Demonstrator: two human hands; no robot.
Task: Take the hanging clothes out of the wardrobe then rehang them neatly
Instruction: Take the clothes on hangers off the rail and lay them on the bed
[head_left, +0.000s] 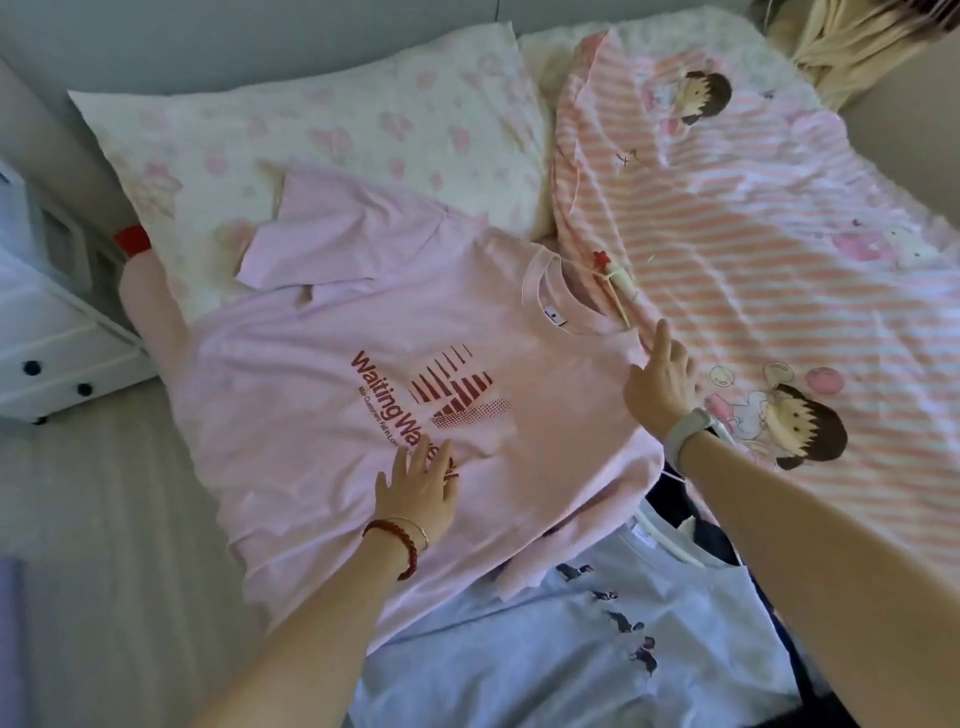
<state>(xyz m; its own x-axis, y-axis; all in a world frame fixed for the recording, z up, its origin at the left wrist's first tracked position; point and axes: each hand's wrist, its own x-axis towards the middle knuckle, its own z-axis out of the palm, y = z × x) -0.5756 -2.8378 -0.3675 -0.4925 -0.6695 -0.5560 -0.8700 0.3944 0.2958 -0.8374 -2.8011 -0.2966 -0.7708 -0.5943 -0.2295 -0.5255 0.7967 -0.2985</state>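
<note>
Bedding is lying under a pink shirt (322, 374), near a flowery pillow (322, 119) and striped blanket (753, 249). Left hand (421, 493) is pressing flat, fingers spread. Right hand (662, 379) is touching the shirt's shoulder, pointing finger out.

Definitely a home bedroom: bed (104, 493) with floral pillow (332, 130), cartoon-print striped duvet (753, 234), white drawer unit (47, 332) beside its edge.

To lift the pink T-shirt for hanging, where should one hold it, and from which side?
Judging by its pose, pinch the pink T-shirt at both shoulder seams beside the collar, approaching from the pillow end. It lies flat, front up, collar open there.
</note>
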